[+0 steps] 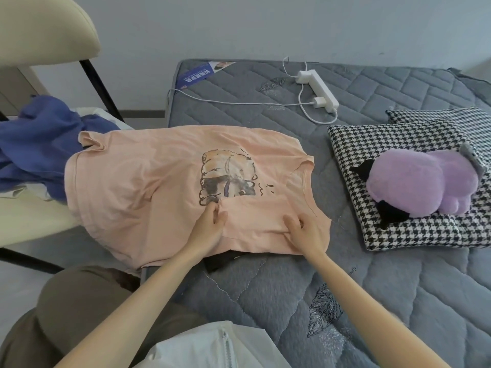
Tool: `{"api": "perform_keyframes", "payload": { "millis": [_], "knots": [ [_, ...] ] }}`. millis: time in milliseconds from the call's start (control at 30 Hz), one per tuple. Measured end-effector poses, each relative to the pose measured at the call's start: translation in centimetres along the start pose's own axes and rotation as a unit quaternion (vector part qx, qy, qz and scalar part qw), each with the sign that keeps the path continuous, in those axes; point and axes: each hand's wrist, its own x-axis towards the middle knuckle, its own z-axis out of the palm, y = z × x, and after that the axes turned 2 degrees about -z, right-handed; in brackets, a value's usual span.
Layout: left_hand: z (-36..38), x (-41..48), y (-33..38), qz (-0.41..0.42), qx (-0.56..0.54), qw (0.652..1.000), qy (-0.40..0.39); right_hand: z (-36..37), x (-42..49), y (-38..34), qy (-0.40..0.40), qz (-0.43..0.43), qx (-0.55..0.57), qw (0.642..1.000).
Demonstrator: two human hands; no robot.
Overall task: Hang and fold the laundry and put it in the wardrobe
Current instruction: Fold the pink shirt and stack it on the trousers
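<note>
2 cushions, plush and power strip lie near the T-shirt.

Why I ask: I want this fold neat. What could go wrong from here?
1. The left part of the pink T-shirt hangs past the mattress edge toward the chair; its weight may drag the fold askew.
2. A dark garment peeks from under its near edge, close to the left hand and right hand pinching the shirt; it could get caught up in the fold.

Purple plush on houndstooth cushion; white power strip on grey mattress; cream chair left.
</note>
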Motion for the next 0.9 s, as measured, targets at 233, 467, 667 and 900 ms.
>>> {"api": "perform_keyframes", "payload": {
  "millis": [233, 467, 667, 900],
  "knots": [
    [-0.5, -1.0, -0.8, -0.002, 0.014, 1.000, -0.002, -2.5, 0.9, -1.8, 0.029, -0.167, -0.056, 0.984],
    [-1.2, -1.3, -1.4, -0.059, 0.078, 0.993, -0.065, -1.9, 1.9, 1.0, -0.203, -0.031, -0.276, 0.939],
    [-2.1, -1.1, -0.1, -0.084, 0.071, 0.994, -0.008, -1.8, 2.3, -1.5, -0.124, -0.004, -0.097, 0.987],
    [-2.1, 0.7, 0.9, -0.034, 0.061, 0.997, -0.024, -0.2, 4.2, -5.1, -0.154, -0.035, 0.112, 0.981]
  ]
}}
